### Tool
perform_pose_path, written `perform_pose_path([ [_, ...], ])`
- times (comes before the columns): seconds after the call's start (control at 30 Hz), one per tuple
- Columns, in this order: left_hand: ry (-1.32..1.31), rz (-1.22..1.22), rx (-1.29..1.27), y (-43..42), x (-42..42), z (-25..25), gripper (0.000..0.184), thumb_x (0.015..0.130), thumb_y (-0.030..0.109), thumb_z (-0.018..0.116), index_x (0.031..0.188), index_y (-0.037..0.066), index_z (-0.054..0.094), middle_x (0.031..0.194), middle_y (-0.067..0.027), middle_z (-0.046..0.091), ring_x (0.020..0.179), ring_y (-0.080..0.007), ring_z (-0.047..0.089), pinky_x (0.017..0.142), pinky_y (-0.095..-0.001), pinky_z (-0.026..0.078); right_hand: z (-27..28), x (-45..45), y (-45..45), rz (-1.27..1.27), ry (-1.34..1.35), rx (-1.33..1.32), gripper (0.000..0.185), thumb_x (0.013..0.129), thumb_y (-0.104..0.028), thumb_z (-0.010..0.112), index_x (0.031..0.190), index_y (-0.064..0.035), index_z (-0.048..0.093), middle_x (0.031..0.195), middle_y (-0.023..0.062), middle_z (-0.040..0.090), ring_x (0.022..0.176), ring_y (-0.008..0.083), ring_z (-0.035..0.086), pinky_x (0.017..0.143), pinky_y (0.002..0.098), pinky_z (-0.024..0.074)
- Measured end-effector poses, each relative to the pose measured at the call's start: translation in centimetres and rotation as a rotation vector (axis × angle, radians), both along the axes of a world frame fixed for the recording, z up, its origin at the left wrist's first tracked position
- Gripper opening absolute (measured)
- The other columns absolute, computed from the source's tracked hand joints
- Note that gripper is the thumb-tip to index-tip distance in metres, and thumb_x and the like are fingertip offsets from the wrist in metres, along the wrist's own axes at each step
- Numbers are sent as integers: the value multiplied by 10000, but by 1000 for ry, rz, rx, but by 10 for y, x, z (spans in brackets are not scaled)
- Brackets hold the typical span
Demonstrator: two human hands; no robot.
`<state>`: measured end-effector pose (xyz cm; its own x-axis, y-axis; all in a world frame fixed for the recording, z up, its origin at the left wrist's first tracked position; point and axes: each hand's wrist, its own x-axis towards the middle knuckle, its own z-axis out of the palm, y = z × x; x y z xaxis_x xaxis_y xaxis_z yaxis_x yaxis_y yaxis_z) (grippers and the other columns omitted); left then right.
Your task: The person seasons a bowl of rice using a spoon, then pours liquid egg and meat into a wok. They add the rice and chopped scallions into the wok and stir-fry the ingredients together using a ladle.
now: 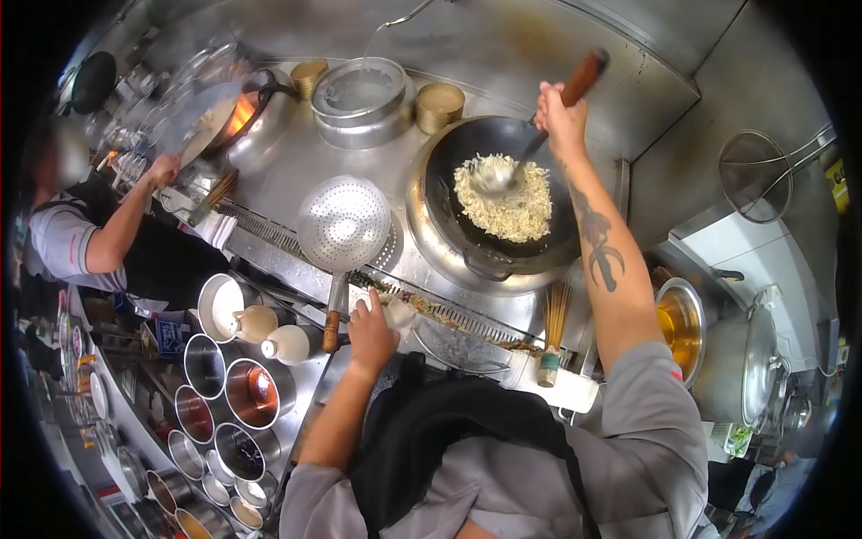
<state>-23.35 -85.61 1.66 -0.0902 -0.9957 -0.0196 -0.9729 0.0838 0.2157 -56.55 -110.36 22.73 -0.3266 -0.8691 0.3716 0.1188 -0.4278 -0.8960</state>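
Observation:
My right hand (564,117) is wrapped round the shaft of a wok ladle (582,79), just below its wooden handle. The ladle's blurred metal head (492,176) is down in pale yellow fried rice (514,214), which lies in the middle of a black wok (449,148). At the stove's front edge, my left hand (371,334) has its fingers curled beside a whitish, blurred thing (400,314); what it grips is unclear. Just left of that hand is the wooden-ended handle (332,331) of a large perforated skimmer (344,216), resting on the steel top.
At the left, a co-worker (99,234) holds a flaming wok (211,135). Seasoning pots (260,393) and squeeze bottles (287,344) crowd the lower left. A bamboo brush (555,323) stands at the front edge. An oil pot (678,323) and a wire strainer (756,175) are at right.

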Motion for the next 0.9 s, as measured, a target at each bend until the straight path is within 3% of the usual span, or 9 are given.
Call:
perform_pose_path([
  [0.1,280,-146,-272,33,2,28,717,716,141,676,1331,-52,363,981,-197,512,880,-315,551,731,-429,477,41,3,26,68,122,97,238,846,-121,635,678,-69,475,535,-4,456,376,81,390,361,253,315],
  [0.27,685,73,258,120,19,-17,569,789,145,629,1286,-44,428,924,-211,575,862,-361,575,771,-462,464,-2,-16,42,-20,158,68,244,859,-128,632,711,-95,440,565,-12,448,398,73,396,378,258,331],
  [0.37,500,168,289,192,82,-150,493,801,178,614,1232,-24,485,1016,-248,617,944,-416,596,822,-474,472,11,-39,50,31,118,11,225,861,-120,623,721,-89,450,569,-9,451,410,81,405,398,258,347],
  [0.43,324,338,324,235,91,-147,429,801,200,609,1152,-32,524,1016,-285,620,968,-451,595,867,-465,470,17,-42,74,-45,93,-4,227,851,-131,629,693,-70,479,544,7,471,410,95,431,411,253,354],
  [0.5,321,399,429,291,122,-209,384,810,202,595,1117,-20,536,903,-237,644,829,-414,638,748,-488,517,-9,-49,86,-139,100,24,197,854,-125,645,769,-72,475,578,-7,462,420,84,408,419,254,359],
  [0.53,512,677,710,312,126,-220,353,816,198,582,1098,-9,543,854,-195,637,749,-360,639,661,-467,525,-18,-57,81,-79,103,20,202,848,-129,658,778,-64,480,593,-1,479,432,88,428,425,259,381],
  [0.57,707,957,988,330,128,-224,322,822,195,569,1079,2,550,806,-152,630,669,-305,640,574,-446,532,-14,-63,81,-90,80,11,206,848,-139,655,753,-65,488,598,6,495,443,90,450,426,259,389],
  [0.67,803,1125,963,370,123,-228,286,830,172,541,1072,20,562,730,-80,583,545,-185,580,449,-342,490,13,-72,95,-123,59,11,209,849,-153,650,720,-68,509,621,21,525,469,89,481,439,255,419],
  [0.9,877,916,621,377,59,-153,307,827,124,535,1100,-16,553,731,-80,580,517,-141,542,403,-290,415,-8,-78,91,-67,-4,18,202,868,-115,618,721,-62,490,579,7,434,430,106,415,426,288,395],
])
